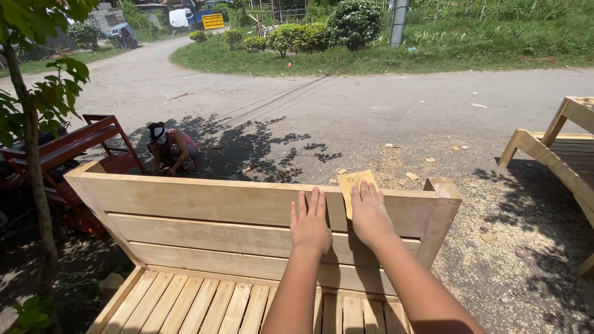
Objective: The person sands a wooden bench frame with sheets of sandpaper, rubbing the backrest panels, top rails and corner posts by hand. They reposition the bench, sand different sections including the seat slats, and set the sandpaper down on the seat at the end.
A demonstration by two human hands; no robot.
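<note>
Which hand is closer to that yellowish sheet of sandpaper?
The right hand: it lies flat on the sandpaper, pressing it against the bench's top board. The left hand rests beside it, apart.

Sunlit dirt road (pixel 346 105); grass verge (pixel 445 49) with shrubs beyond it. Red-brown bench (pixel 80 145) near the road's left edge, in tree shade

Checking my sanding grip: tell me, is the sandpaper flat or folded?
Folded: the sandpaper bends over the bench's top rail, its upper part sticking up, under the right hand.
</note>
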